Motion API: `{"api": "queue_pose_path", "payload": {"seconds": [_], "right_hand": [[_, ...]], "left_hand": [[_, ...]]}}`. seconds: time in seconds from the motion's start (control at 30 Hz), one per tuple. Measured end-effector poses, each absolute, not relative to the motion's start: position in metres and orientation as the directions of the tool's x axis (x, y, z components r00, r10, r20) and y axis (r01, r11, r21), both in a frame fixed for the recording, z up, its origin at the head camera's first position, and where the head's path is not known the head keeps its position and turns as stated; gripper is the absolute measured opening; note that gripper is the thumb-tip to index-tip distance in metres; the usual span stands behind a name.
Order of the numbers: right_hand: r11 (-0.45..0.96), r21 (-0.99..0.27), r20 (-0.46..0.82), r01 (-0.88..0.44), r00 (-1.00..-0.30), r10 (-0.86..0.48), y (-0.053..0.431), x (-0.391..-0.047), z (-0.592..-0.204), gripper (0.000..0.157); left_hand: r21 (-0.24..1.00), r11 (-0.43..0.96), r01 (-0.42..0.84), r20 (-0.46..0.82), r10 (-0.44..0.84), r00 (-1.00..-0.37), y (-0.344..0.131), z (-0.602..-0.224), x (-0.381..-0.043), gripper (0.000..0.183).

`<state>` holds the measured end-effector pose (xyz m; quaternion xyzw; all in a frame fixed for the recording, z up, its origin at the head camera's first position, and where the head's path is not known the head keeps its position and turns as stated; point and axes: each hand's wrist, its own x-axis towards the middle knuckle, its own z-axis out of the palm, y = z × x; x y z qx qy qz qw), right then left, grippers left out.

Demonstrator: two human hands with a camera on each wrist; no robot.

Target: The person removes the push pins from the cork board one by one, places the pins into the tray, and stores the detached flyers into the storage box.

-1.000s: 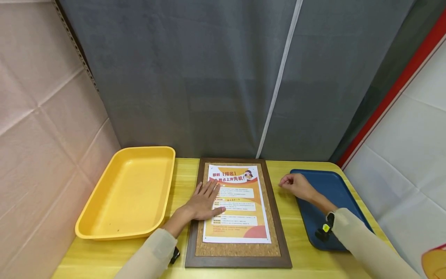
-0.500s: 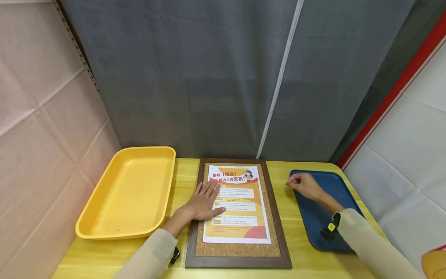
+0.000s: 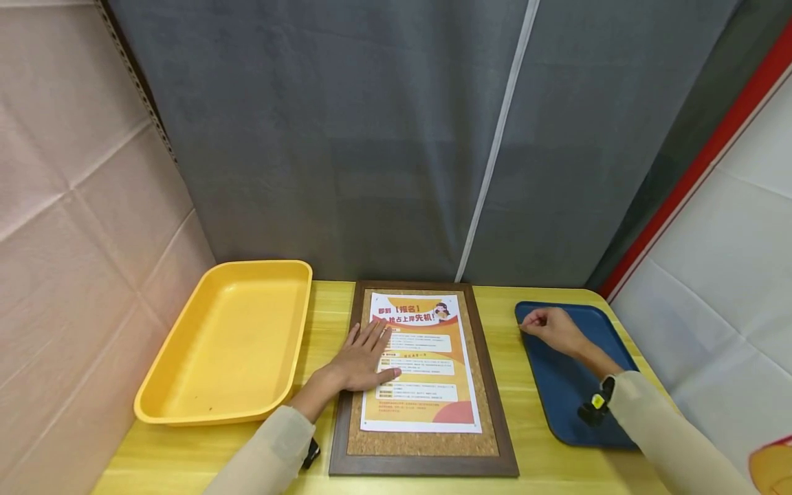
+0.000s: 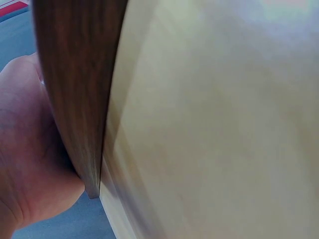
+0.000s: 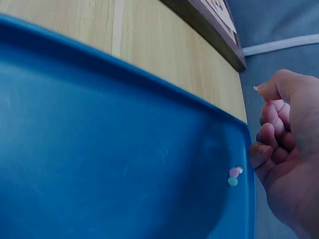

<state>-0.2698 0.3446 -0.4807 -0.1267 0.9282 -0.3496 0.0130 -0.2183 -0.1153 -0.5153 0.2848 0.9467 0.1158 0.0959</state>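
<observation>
My left hand [image 3: 361,361] lies flat with fingers spread on the left side of a printed poster [image 3: 458,378]. The poster is on a brown-framed cork board [image 3: 423,443]. In the left wrist view the same hand [image 4: 30,144] is beside the dark wooden frame [image 4: 82,79]. My right hand [image 3: 557,330] is over the far left edge of a blue tray [image 3: 544,392]. Thumb and forefinger pinch a tiny pale piece, seemingly a pushpin [image 5: 256,88], while the other fingers curl loosely. Several small pink, green and whitish pins [image 5: 233,174] lie in the tray.
A yellow bin [image 3: 223,344] stands at the left of the yellow wooden table [image 3: 328,309]. Grey curtain [image 3: 346,137] hangs along the back. Pale cloth walls [image 3: 80,289] rise at the left and right.
My right hand has moved rightward from the table beside the board to over the tray's edge, still pinching. The left hand and the poster have stayed in place.
</observation>
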Motion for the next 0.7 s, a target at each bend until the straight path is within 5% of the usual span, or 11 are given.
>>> {"api": "queue_pose_path", "payload": {"seconds": [0.7], "right_hand": [[0.735, -0.649, 0.034, -0.197, -0.973, -0.23, 0.378, -0.266, -0.492, 0.01]], "left_hand": [[0.271, 0.823, 0.499, -0.124, 0.544, -0.83, -0.116, -0.525, -0.223, 0.097]]}}
